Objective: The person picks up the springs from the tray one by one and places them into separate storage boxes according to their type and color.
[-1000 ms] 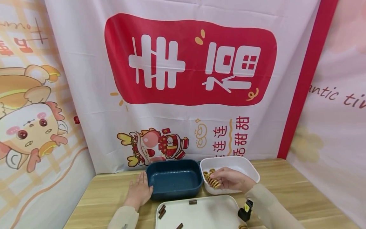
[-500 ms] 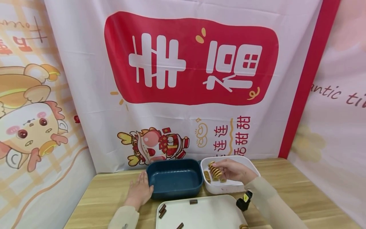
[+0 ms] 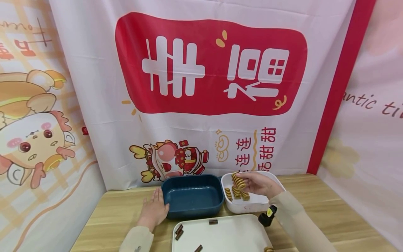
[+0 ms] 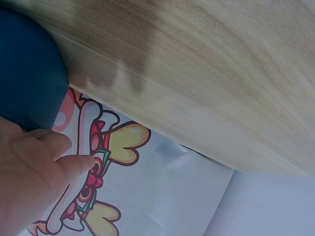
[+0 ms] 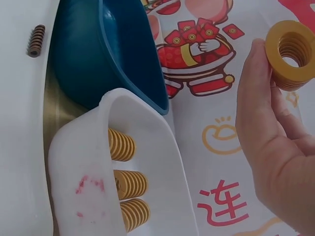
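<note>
My right hand (image 3: 256, 183) grips a yellow coil spring (image 3: 238, 181) over the white bin (image 3: 252, 209). Its open end faces the camera in the right wrist view, where the fingers lie along its side. Below it, three more yellow springs (image 5: 134, 184) lie side by side in the white bin. My left hand (image 3: 153, 208) lies with extended fingers against the left wall of the dark blue bin (image 3: 192, 212). In the left wrist view, part of that hand (image 4: 29, 172) shows beside the blue bin's corner (image 4: 29, 69).
A white tray (image 3: 226, 234) sits in front of both bins, with several small dark brown springs (image 3: 213, 222) on it. Another yellow spring (image 3: 268, 249) shows at the tray's lower right. A printed cloth (image 3: 207, 140) hangs behind the wooden table (image 3: 302, 196).
My right hand has risen slightly toward the back of the white bin, holding a yellow spring. More yellow springs now show lying in the bin beneath it. The left hand has stayed put.
</note>
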Demonstrator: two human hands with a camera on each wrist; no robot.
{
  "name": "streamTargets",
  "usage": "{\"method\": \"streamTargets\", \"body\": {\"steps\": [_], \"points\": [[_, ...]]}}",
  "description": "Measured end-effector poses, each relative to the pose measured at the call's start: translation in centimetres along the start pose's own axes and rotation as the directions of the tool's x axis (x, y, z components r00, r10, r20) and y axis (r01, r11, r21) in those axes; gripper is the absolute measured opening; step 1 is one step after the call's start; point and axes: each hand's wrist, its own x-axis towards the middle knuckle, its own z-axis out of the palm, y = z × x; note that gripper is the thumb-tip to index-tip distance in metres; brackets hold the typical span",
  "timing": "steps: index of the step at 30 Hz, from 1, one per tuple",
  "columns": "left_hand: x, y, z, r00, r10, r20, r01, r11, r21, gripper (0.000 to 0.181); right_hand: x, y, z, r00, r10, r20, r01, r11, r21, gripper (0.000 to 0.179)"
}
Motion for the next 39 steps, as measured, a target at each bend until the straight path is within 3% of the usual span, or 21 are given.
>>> {"method": "streamTargets", "body": {"steps": [10,18,27,32,39], "points": [[0.0,-0.2,-0.3,1.000,-0.004,-0.008,0.004,1.000,-0.006,0.066,1.0,-1.3,-0.9,0.999,-0.018,-0.043,0.021,0.997,0.071,0.016],[0.3,-0.6,0.4,1.000,-0.011,-0.017,0.011,1.000,-0.015,0.067,2.0,-1.4,-2.7,0.990,-0.012,-0.138,0.031,0.990,0.137,0.013],[0.1,-0.3,-0.2,1.000,-0.021,-0.003,0.021,1.000,-0.010,0.066,2.7,-1.3,-4.3,0.991,0.008,-0.135,0.025,0.969,0.245,0.015],[0.1,-0.3,-0.1,1.000,-0.022,-0.005,0.022,1.000,0.005,0.067,3.2,-1.0,-5.0,0.974,0.037,-0.224,0.024,0.964,0.263,0.007],[-0.1,-0.1,0.4,1.000,-0.019,-0.015,0.019,1.000,-0.001,0.067,3.7,-0.3,-6.7,0.936,0.080,-0.343,0.006,0.970,0.242,0.018]]}}
